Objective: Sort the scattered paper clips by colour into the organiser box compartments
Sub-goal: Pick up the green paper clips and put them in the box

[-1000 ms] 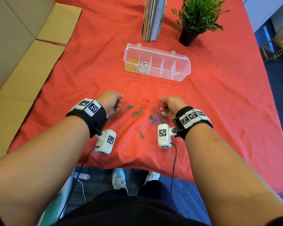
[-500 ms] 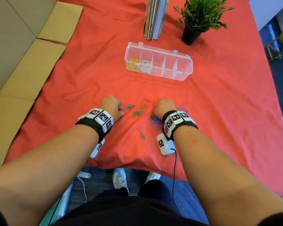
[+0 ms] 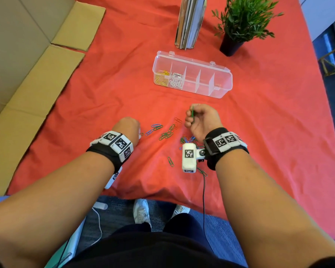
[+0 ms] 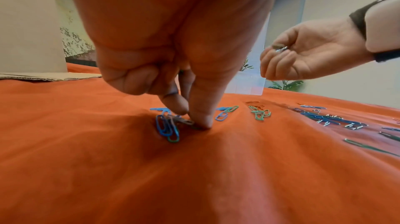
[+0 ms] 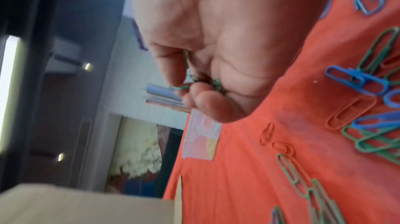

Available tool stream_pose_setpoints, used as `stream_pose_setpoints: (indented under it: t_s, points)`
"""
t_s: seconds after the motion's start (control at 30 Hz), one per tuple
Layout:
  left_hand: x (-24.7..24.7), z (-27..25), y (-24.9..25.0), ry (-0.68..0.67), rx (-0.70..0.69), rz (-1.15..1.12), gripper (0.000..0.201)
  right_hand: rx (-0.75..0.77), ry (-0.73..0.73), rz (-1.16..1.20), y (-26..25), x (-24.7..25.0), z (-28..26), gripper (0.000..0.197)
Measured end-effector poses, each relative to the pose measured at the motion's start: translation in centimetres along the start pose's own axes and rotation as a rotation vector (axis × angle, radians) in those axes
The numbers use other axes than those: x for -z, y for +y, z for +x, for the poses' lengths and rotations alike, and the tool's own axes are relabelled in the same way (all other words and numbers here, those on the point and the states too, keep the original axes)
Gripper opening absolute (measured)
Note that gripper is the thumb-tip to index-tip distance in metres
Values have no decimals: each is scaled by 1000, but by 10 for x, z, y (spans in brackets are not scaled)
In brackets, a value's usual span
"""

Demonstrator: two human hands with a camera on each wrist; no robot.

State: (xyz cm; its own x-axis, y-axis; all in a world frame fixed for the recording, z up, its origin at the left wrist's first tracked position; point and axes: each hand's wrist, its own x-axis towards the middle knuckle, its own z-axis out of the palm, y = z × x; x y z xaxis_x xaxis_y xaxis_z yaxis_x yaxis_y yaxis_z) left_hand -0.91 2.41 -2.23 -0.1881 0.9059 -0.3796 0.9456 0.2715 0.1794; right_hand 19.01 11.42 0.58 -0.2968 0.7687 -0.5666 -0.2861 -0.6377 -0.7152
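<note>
On the red cloth covering the bench point(image 3: 259, 132), the loose paper clips point(image 3: 165, 133) lie scattered between the two hands, near the front edge, within reach of both. Blue, green and a few orange clips remain unsorted.

Behind them, well apart, sits the clear organiser box point(image 3: 222, 80) with its lid open. Yellow clips point(image 3: 161, 77) fill the leftmost compartment and white clips point(image 3: 175, 80) the next one. The remaining compartments appear empty, so the green and blue sorting is judged to be pending.

The right hand point(image 3: 201, 120) is raised off the cloth, palm turned towards the left hand, fingers curled. It pinches a green clip point(image 3: 192, 113) between thumb and forefinger; the right wrist view shows more green clips gathered in the curled fingers. Collecting one colour per trip probably saves travel to the box.

The left hand point(image 3: 129, 126) is lowered, knuckles up, wrist close to the cloth. Its thumb and forefinger tips point(image 4: 199, 118) press down on a clip point(image 4: 180, 120) beside a small blue cluster point(image 4: 165, 126), closing in a pinch. The colour of that clip cannot be told.
</note>
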Motion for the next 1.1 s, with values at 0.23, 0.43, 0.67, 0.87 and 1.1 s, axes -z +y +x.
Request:
stream_pose_setpoints:
  t_s: [0.23,0.43,0.67,0.87,1.1]
  points:
    - [-4,-4,3,44,-23,-162,21,31,-39,-442,12,-6,4,18]
    - [19,6,16,-75,94,-643,29,221,-205,-1587,47,-4,19,24]
    - [22,11,30,-179,345,-1347,30,481,-209,-1804,66,-1,7,18]
    - [14,16,42,-182,335,-1419,16,254,-17,-1153,43,16,9,13]
    - [-1,21,36,85,-31,-537,20,-74,-12,-88,0,28,-8,22]
